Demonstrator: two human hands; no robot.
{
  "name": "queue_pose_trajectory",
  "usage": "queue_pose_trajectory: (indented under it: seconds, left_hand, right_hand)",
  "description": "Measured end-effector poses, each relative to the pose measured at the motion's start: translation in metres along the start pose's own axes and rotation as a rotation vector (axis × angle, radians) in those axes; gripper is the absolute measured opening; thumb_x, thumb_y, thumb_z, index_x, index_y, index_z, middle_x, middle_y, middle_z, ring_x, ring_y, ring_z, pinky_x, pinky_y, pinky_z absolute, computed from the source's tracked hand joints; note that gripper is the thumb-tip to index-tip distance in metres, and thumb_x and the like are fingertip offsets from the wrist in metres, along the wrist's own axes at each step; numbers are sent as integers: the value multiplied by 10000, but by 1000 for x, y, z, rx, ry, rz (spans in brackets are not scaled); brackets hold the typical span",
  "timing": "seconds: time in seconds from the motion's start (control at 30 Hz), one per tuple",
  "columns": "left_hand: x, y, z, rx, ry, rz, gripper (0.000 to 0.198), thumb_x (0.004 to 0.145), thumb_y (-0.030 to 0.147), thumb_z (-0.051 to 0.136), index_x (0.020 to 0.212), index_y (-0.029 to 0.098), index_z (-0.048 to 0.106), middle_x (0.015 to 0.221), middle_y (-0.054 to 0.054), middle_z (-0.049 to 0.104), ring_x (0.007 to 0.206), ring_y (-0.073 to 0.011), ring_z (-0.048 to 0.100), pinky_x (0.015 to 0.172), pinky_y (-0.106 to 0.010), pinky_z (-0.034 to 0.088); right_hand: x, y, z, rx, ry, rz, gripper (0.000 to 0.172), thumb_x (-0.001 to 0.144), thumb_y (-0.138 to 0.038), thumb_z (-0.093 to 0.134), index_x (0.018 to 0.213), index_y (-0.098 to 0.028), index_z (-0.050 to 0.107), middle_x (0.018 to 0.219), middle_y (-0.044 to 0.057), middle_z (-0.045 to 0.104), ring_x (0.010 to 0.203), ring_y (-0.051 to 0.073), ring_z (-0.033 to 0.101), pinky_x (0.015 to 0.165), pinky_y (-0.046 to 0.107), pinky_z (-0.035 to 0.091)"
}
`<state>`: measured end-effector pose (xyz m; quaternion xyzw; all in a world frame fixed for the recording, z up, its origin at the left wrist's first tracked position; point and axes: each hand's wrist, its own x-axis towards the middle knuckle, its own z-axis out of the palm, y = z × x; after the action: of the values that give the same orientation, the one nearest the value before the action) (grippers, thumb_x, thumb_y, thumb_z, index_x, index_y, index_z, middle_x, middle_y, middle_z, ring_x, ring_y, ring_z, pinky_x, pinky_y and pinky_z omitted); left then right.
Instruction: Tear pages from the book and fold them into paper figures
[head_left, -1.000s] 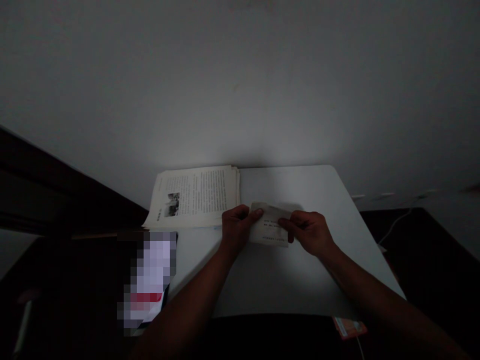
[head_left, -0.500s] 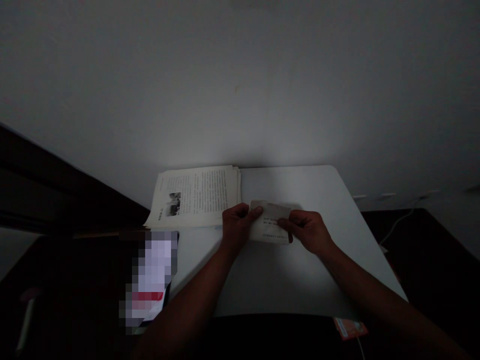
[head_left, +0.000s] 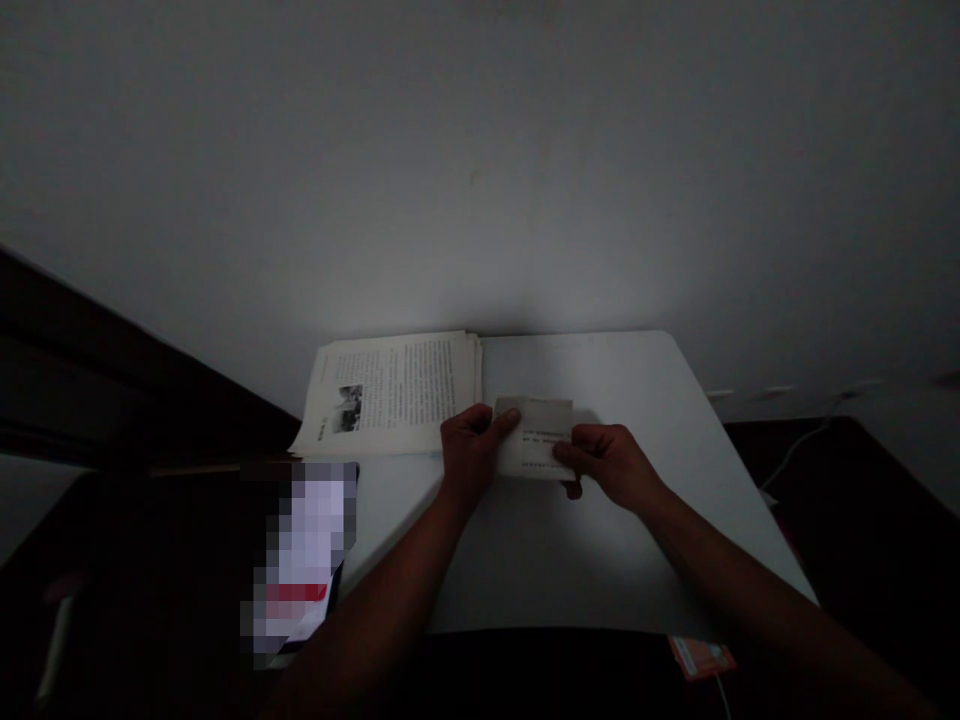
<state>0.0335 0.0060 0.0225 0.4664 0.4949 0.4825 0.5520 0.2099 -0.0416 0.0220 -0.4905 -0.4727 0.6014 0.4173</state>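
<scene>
Between my hands, above the white table, is a small folded sheet of printed paper [head_left: 541, 420] with a few lines of text on its face. My left hand [head_left: 474, 445] grips its left edge, thumb on top and fingers curled beneath. At the opposite edge my right hand [head_left: 609, 462] pinches it, thumb on the printed face; one fingertip shows below the lower right corner. The underside of the paper is hidden.
A stack of printed pages [head_left: 394, 390] lies at the back left of the white table [head_left: 637, 380], against the wall. A phone-like device with a blurred screen [head_left: 311, 550] is at the left edge. A red-orange packet [head_left: 703, 658] and cable are low at right.
The folded paper has turned slightly and shifted a little left, so its edges look squarer to me. My right hand has moved slightly left with it; both hands keep hold.
</scene>
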Motion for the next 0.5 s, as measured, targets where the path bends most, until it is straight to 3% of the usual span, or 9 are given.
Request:
queue_pose_trajectory:
  seconds: [0.5]
  left_hand:
    - [2, 0, 1, -32, 24, 4, 377, 623, 398, 737, 495, 151, 483, 486, 61, 429, 452, -59, 377, 425, -192, 313]
  right_hand:
    - [-2, -6, 4, 38, 33, 38, 295, 630, -395, 752, 682, -143, 608, 556, -9, 620, 425, 101, 558, 425, 245, 468]
